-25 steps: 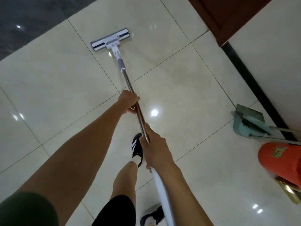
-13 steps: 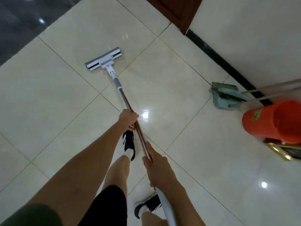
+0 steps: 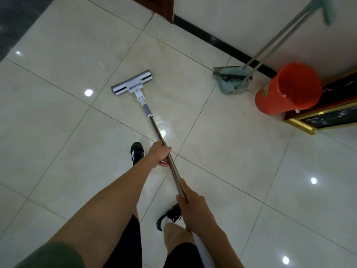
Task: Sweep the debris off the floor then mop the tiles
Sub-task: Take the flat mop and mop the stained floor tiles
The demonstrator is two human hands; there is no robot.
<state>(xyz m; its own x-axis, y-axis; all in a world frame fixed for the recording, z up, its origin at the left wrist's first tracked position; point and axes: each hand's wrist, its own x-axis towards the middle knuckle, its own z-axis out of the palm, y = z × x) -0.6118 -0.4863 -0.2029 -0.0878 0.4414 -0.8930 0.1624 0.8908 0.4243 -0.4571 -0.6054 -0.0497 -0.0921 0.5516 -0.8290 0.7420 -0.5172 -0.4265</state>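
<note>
Head view: left hand (image 3: 159,154) and right hand (image 3: 193,203), fingers wrapped round the mop (image 3: 154,124) pole at centre frame; its flat head rests on tiles (image 3: 58,122), upper centre.

1 head-worn camera looks steeply down at the tiled floor (image 3: 231,171) from standing height.

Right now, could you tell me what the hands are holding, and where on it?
Both grip the mop by its metal pole: left hand midway, right hand nearer the top.
</note>
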